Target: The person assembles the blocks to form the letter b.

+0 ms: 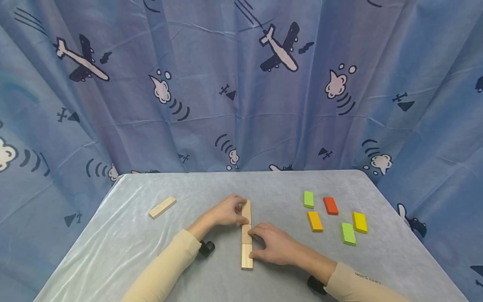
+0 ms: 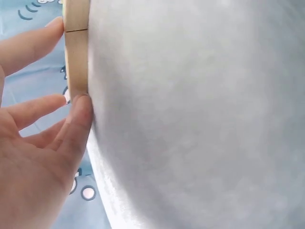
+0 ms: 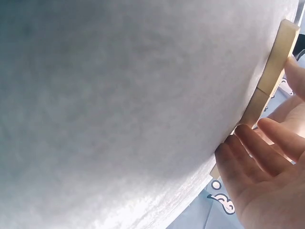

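Note:
Three plain wooden blocks lie end to end in a straight row: a far block (image 1: 246, 210), a middle block (image 1: 246, 235) and a near block (image 1: 247, 258). On the row's left side is my left hand (image 1: 225, 211), its thumb touching near the joint of the far and middle blocks. In the left wrist view, its fingertips also touch the end of the wooden row (image 2: 77, 59). From the right side my right hand (image 1: 277, 244) touches the row, fingertips at the middle block and thumb at the near block. Its fingers look mostly straight in the right wrist view.
A separate wooden block (image 1: 162, 207) lies at the left of the pale cloth-covered table (image 1: 124, 251). Toward the right are two green blocks (image 1: 348, 233), an orange block (image 1: 315, 221), a red block (image 1: 331, 206) and a yellow block (image 1: 360, 222). A blue patterned curtain (image 1: 203, 84) hangs behind.

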`<state>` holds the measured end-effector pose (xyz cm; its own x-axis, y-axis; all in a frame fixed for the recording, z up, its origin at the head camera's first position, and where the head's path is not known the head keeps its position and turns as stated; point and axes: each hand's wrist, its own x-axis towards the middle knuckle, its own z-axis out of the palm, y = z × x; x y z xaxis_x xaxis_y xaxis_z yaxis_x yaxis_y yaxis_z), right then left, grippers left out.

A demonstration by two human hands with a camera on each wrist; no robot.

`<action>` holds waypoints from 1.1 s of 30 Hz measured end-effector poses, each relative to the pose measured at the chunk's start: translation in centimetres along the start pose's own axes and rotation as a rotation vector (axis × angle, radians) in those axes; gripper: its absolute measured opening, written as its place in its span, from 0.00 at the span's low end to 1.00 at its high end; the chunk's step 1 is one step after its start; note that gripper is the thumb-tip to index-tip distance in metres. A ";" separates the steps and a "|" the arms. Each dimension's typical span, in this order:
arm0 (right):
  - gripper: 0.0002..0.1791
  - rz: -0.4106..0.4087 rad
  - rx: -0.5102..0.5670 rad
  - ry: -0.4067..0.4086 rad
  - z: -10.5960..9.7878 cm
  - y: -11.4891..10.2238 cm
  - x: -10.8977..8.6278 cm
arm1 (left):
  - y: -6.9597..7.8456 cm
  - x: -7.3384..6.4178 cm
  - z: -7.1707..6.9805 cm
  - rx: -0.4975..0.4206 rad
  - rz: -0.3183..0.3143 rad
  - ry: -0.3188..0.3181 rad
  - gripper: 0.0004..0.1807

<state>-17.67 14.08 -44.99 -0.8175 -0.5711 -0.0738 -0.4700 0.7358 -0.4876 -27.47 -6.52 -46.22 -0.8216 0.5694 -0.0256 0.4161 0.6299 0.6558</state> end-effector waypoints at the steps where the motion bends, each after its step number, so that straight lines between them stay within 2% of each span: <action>1: 0.31 0.002 0.003 -0.002 0.0 0.0 0.0 | 0.0 0.0 -0.1 0.004 0.002 -0.001 0.39; 9: 0.32 0.023 0.007 -0.021 -0.3 0.1 -0.1 | 0.4 -0.2 -1.6 -0.007 0.001 0.008 0.36; 15: 0.32 0.026 -0.015 -0.036 -0.4 -0.1 -0.1 | -0.1 -2.1 -3.6 0.010 0.005 0.045 0.24; 21: 0.32 0.026 -0.010 -0.041 -0.2 -0.2 -0.3 | -1.0 -4.4 -5.7 0.088 0.006 0.079 0.20; 26: 0.32 0.035 -0.005 -0.049 -0.1 -0.1 -0.2 | -2.5 -5.9 -6.9 0.146 0.031 0.132 0.16; 30: 0.32 0.037 -0.007 -0.053 -0.2 0.0 -0.2 | -3.9 -7.0 -8.0 0.268 0.041 0.171 0.13; 33: 0.32 0.037 -0.002 -0.055 -0.2 0.0 -0.1 | -5.1 -7.9 -9.1 0.346 0.014 0.210 0.14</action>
<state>-17.64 14.14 -44.82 -0.8146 -0.5630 -0.1393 -0.4407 0.7570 -0.4824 -26.68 -19.08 -42.51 -0.8618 0.4814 0.1597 0.5049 0.7841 0.3611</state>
